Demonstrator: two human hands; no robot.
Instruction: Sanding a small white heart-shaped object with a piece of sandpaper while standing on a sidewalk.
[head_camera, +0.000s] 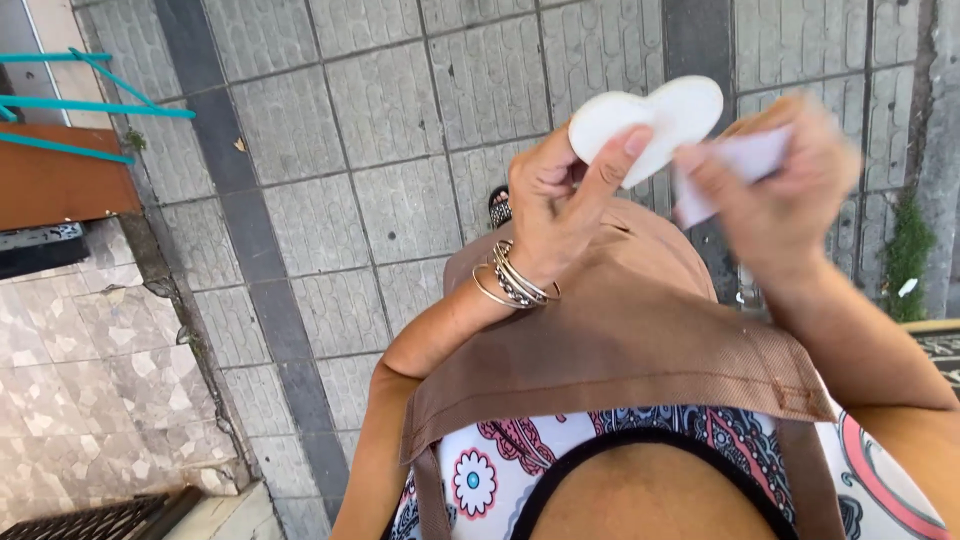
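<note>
The left hand (560, 200) grips a white heart-shaped piece (650, 120) by its lower edge, thumb and index finger pinching it from 7 o'clock. The right hand (785, 190) is closed on a small pale sheet (735, 170), possibly abrasive paper or a cloth; motion blur prevents identification. The sheet meets the heart's right lobe at about 4 o'clock.

The step in hand appears to be rubbing or wiping the heart's edge. For a good result, the grip should stay firm near the edge opposite the contact point, the sheet should stay flat against the rim, and the piece should be turned in small increments so the contour is treated evenly.

The heart sits above both hands, at 12 o'clock of the left and 10 o'clock of the right. Metal bangles (515, 275) circle the left wrist. A brown apron (640, 340) and grey paving (400, 120) lie below.
</note>
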